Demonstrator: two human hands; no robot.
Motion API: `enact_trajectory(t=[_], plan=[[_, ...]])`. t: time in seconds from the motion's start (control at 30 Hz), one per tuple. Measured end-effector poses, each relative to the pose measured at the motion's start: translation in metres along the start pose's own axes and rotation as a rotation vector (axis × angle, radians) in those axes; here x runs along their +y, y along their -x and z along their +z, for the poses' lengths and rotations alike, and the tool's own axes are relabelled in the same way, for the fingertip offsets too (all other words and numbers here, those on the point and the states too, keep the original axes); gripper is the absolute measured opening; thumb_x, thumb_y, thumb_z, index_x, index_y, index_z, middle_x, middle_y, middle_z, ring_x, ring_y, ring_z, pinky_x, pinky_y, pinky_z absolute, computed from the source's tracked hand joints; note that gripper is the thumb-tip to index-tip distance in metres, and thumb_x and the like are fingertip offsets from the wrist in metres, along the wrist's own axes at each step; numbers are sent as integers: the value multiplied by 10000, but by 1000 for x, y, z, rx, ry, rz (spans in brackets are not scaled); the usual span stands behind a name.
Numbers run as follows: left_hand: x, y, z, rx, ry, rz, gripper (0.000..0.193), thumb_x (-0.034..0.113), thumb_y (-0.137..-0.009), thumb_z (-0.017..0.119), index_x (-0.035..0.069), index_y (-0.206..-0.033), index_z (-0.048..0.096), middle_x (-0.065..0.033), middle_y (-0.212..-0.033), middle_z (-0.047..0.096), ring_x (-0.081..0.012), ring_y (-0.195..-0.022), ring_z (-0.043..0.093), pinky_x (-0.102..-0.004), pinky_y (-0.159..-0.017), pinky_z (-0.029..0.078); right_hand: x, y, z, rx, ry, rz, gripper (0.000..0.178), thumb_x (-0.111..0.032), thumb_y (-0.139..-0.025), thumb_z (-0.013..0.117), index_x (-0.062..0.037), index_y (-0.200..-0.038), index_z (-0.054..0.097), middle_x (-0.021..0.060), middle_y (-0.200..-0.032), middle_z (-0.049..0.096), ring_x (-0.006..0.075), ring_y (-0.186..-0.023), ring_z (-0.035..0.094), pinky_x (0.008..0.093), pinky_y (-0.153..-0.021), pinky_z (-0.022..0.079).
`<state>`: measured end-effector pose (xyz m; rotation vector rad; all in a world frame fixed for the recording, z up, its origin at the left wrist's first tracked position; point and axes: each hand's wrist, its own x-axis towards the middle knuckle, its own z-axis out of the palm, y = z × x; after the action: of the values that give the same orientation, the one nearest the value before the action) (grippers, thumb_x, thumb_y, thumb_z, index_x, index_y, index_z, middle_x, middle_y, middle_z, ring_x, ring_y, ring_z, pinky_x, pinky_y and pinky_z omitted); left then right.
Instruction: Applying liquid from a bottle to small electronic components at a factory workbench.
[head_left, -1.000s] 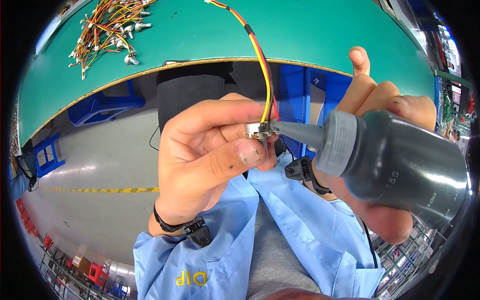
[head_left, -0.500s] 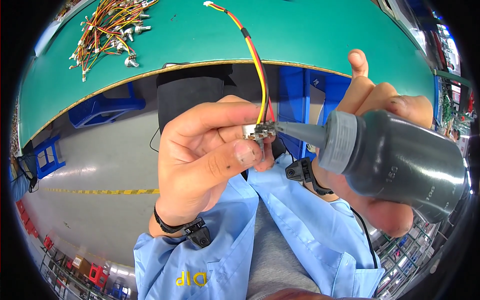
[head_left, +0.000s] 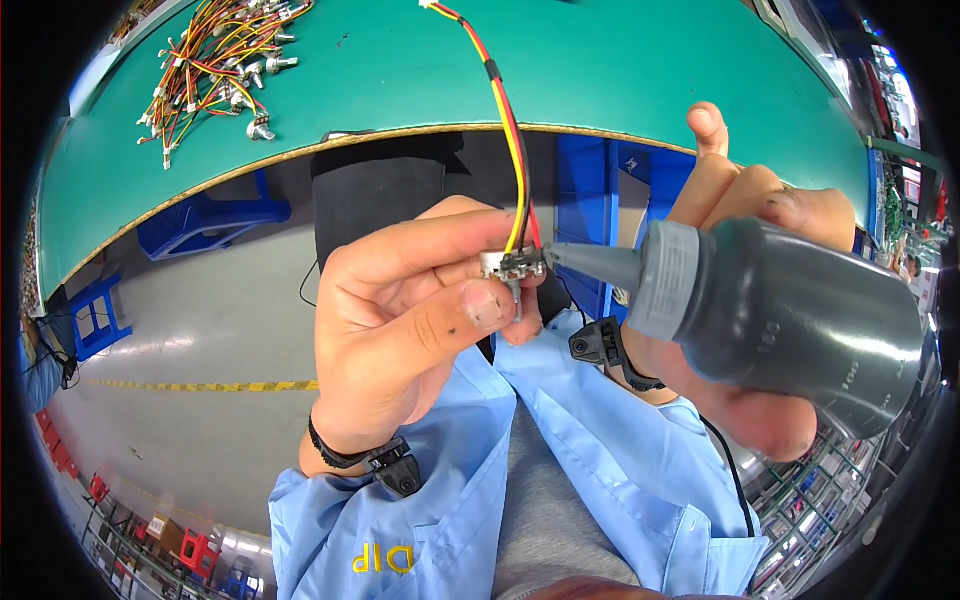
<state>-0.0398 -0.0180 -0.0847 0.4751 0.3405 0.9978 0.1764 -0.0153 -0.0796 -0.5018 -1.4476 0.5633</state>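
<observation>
Between the thumb and fingers of my left hand [head_left: 405,325] is a wired potentiometer [head_left: 513,265], its metal shaft pointing down. Yellow, black and red wires [head_left: 508,120] rise from its terminals to a small white plug at the top. Dark material coats the terminals. My right hand [head_left: 745,195] is wrapped round a squeeze bottle [head_left: 800,315] of dark liquid, tipped on its side, with its little finger raised. The bottle's grey nozzle [head_left: 595,262] points left, its tip at the right end of the terminals; whether it touches them I cannot tell.
On the green table [head_left: 600,70] at the far left lies a heap of similar wired potentiometers [head_left: 225,70]. Below its edge stand blue stools [head_left: 215,225] and blue bins [head_left: 585,190]. Yellow-and-black tape [head_left: 210,385] crosses the grey floor.
Both hands, with the potentiometer and the bottle, have shifted slightly left. The nozzle stays beside the terminals. The wires' upper end has moved up and a little right.
</observation>
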Motion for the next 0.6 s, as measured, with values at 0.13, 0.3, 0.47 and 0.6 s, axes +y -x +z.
enact_trajectory(t=[0.13, 0.3, 0.47, 0.6], plan=[[-1, 0, -1, -17, -107, 2, 383, 38, -841, 619, -61, -1209, 582, -195, -1008, 566, -196, -722, 578, -279, -595, 469, 3, -2, 22, 314, 346, -100, 693, -586, -858, 540, 71, -1080, 548, 110, -742, 561, 209, -639, 541, 557, -963, 391], [2, 0, 0, -9, -23, -1, 357, -41, -831, 595, -74, -1186, 599, -189, -977, 609, -236, -764, 612, -318, -639, 481, -1, -2, -3, 684, 313, -69, 703, -640, -863, 513, 41, -1008, 609, 110, -824, 616, 184, -626, 521, 539, -952, 422], [1, 0, 0, -20, -117, -32, 409, 94, -850, 634, -42, -1231, 574, -180, -1017, 546, -182, -707, 557, -266, -605, 464, -5, 4, -20, 637, 117, 64, 549, -522, -910, 526, 13, -1013, 586, 82, -765, 609, 185, -634, 567, 489, -793, 537], [0, -2, 2, -11, -74, -68, 409, 96, -852, 636, -37, -1234, 574, -184, -1033, 552, -182, -712, 560, -260, -618, 460, -3, 7, -22, 714, 2, 176, 569, -554, -900, 535, 4, -988, 597, 57, -764, 612, 148, -634, 554, 490, -802, 534]])
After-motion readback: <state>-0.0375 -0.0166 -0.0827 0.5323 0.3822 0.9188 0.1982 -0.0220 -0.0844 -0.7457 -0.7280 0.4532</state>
